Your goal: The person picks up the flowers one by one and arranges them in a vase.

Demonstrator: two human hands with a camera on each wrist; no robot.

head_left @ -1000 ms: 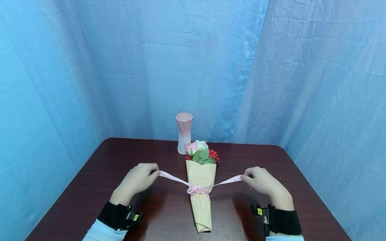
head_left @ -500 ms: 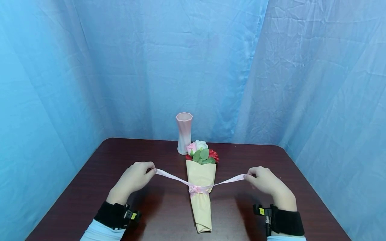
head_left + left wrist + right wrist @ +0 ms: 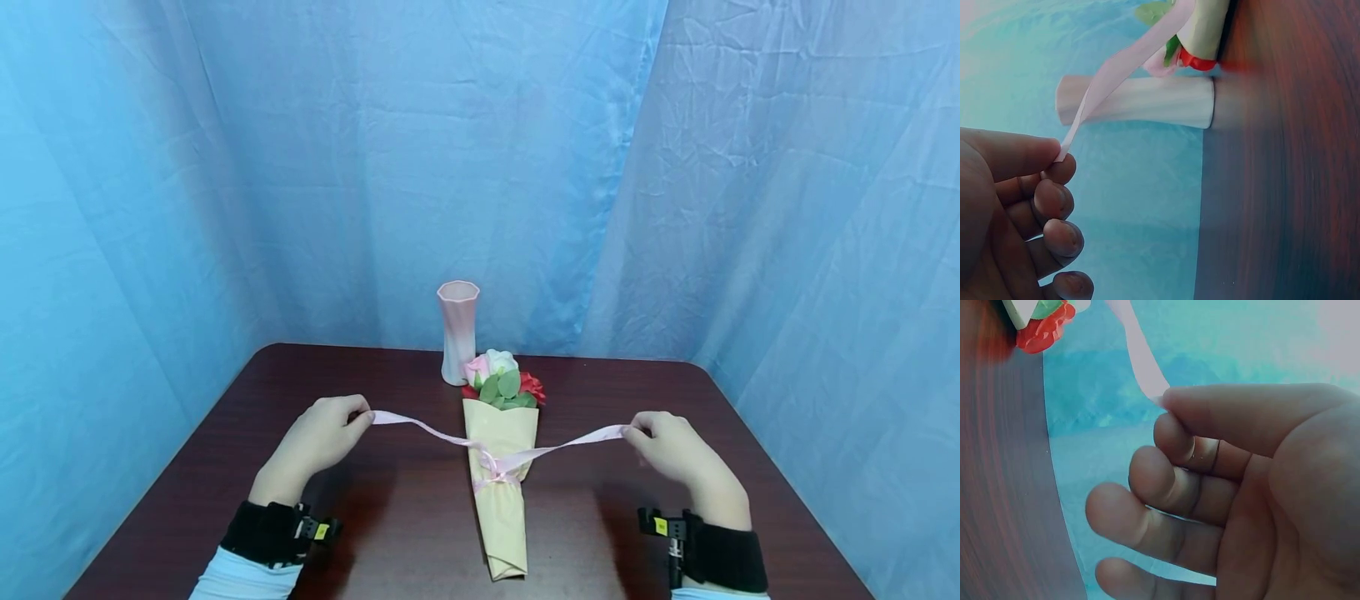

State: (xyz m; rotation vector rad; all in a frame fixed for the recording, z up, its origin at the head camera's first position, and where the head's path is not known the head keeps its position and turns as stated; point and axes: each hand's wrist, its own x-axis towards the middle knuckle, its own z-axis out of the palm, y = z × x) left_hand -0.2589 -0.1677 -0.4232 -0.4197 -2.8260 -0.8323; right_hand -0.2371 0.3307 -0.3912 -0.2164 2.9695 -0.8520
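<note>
A bouquet point(image 3: 500, 508) wrapped in cream paper lies on the table, with pink, white and red flowers and green leaves at its far end. Around its middle goes a pink ribbon point(image 3: 585, 439), whose two ends stretch out to either side above the table. My left hand point(image 3: 322, 435) pinches one end between thumb and index finger, and the left wrist view shows the ribbon point(image 3: 1125, 62) rising from that pinch. The other end is pinched by my right hand point(image 3: 677, 450); its remaining fingers are loosely bent in the right wrist view.
A tall pink-and-white vase point(image 3: 458, 333) stands upright behind the flowers, close to them. The dark wooden table point(image 3: 600, 533) has rounded far corners. Blue cloth point(image 3: 450, 167) hangs behind it and along both sides.
Both hands have moved farther apart, each still pinching its ribbon end. The small loop at the bouquet's middle has come undone, and the ribbon there now sits looser.
</note>
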